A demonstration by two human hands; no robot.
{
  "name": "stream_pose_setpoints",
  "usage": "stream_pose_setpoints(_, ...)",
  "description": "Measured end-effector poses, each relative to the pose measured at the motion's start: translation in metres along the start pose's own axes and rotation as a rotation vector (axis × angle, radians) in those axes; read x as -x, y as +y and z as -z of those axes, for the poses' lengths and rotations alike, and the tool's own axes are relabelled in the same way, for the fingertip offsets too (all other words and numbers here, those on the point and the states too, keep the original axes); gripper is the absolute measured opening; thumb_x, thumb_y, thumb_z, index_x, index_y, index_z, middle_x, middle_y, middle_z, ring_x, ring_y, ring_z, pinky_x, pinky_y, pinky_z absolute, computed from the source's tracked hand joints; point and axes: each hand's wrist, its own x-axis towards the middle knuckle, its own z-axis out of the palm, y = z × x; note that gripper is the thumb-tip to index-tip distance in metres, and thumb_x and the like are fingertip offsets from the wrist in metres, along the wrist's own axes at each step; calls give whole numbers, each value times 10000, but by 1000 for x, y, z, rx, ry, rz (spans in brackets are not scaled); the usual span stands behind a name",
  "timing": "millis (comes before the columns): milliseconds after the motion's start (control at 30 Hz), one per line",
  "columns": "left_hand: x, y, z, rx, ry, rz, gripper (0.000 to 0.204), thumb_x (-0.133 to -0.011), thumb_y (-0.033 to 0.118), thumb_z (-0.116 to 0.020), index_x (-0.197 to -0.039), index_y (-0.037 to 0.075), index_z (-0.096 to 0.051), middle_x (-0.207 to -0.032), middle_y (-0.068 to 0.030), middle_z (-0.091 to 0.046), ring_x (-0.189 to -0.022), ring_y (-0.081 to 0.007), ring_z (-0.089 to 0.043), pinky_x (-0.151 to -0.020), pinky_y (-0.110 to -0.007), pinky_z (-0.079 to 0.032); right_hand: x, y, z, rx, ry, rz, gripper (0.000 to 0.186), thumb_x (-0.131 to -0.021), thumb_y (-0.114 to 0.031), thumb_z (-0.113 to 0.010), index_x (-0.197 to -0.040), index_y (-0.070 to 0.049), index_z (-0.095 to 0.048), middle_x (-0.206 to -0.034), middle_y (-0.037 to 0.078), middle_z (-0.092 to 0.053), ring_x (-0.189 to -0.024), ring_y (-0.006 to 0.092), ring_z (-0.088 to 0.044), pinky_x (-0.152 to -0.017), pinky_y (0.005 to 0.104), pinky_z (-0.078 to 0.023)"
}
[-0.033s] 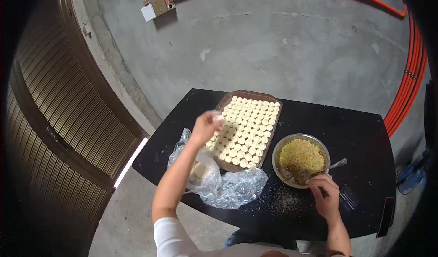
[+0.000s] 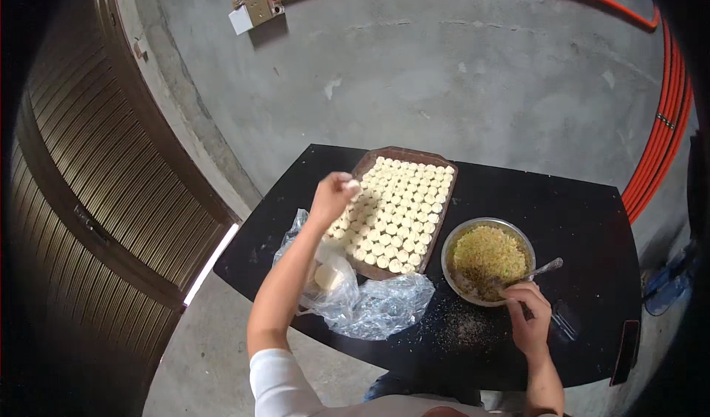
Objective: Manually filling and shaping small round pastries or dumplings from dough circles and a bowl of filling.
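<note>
My left hand [image 2: 334,197] is raised over the left side of a brown tray [image 2: 393,153], its fingers closed on a small pale dough piece [image 2: 353,186]. Rows of round, cream-coloured dough pieces [image 2: 403,210] cover the tray. At the near right rim of a metal bowl [image 2: 448,276], my right hand [image 2: 531,317] is curled, thumb and fingers pinched; what they grip, if anything, is hidden. Yellow-green crumbly mix [image 2: 489,250] fills the bowl. A metal spoon [image 2: 546,267] leans in it, handle out to the right, just beyond my right fingers.
A clear plastic bag [image 2: 392,306] with a pale lump [image 2: 326,277] lies under my left forearm. Crumbs [image 2: 462,324] are scattered before the bowl. A fork [image 2: 566,321] lies right of my right hand, and a dark phone-like slab [image 2: 626,352] at the black table's [image 2: 577,210] right edge.
My left hand has shifted slightly away from me and to the left, still with the dough piece. My right hand has moved very slightly at the bowl rim.
</note>
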Motion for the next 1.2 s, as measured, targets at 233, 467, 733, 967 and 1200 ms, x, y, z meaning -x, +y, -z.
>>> stream_pose_setpoints(233, -98, -99, -10, -593, 161, -41, 158, -740, 117, -614, -828, -14, -599, -858, -206, -596, -803, -373, -596, -716, -402, -485, 5, 3, -18, 197, 255, 133, 52, -807, -1, -567, -824, -23, -611, -755, 106, -615, -703, 253, -564, -665, 354, -416)
stream_pose_setpoints(467, -113, -127, -42, -668, 52, -59, 117, -775, 79, -575, -834, -21, -590, -874, -202, -578, -843, -360, -576, -726, -423, -468, 3, 17, -16, 276, 286, 148, 56, -802, 1, -560, -821, -9, -611, -659, 69, -608, -623, 227, -555, -638, 335, -392)
stream_pose_setpoints(733, -110, -126, -43, -964, -47, -131, 153, -790, 30, -542, -924, -1, -611, -949, -176, -549, -939, -331, -541, -797, -385, -461, -1, 22, -16, 269, 273, 145, 62, -803, -1, -561, -831, -11, -615, -634, 59, -605, -605, 212, -555, -628, 327, -387)
stream_pose_setpoints(967, -107, -107, -38, -756, -49, 69, 252, -760, 28, -571, -997, 52, -654, -1061, -199, -581, -1015, -324, -552, -858, -383, -465, 1, 24, -14, 238, 254, 144, 129, -756, 66, -578, -848, -14, -619, -640, 53, -612, -599, 207, -551, -621, 322, -389)
stream_pose_setpoints(1200, -95, -123, -16, -880, -151, 3, 328, -757, 18, -490, -1028, 93, -659, -889, -218, -630, -833, -342, -627, -744, -356, -500, 8, 14, -10, 193, 228, 180, 165, -732, 88, -587, -856, -15, -619, -660, 61, -614, -603, 214, -549, -615, 321, -393)
